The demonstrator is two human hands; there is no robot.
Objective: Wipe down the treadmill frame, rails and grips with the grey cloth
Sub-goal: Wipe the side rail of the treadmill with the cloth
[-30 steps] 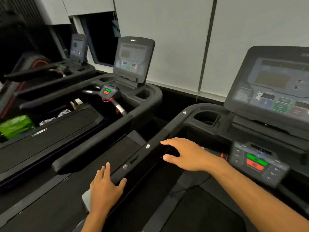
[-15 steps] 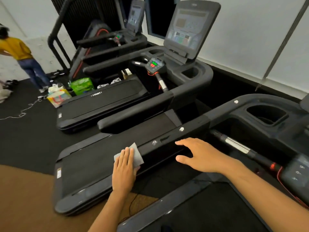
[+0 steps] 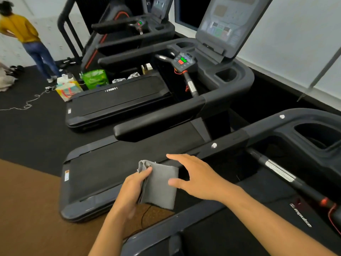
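My left hand [image 3: 132, 189] grips a folded grey cloth [image 3: 159, 184] by its left edge and holds it up off the dark left side rail [image 3: 227, 145] of the treadmill I stand on. My right hand [image 3: 199, 179] hovers just right of the cloth, fingers spread, thumb close to the cloth's right edge, holding nothing. The rail runs up and right to the console frame with a cup recess [image 3: 317, 133]. A silver-banded grip bar [image 3: 280, 171] slopes down at the right.
A second treadmill [image 3: 118, 100] stands to the left, its handrail [image 3: 160, 119] close beside mine and its console [image 3: 227, 21] at the top. A green bag [image 3: 95, 78] and a yellow bag [image 3: 68, 89] sit on the floor. A person in a yellow top [image 3: 20, 28] stands far left.
My left hand has lifted the cloth off the rail and now pinches it by one edge. My right hand has come off the rail toward the cloth. The view has swung further left.
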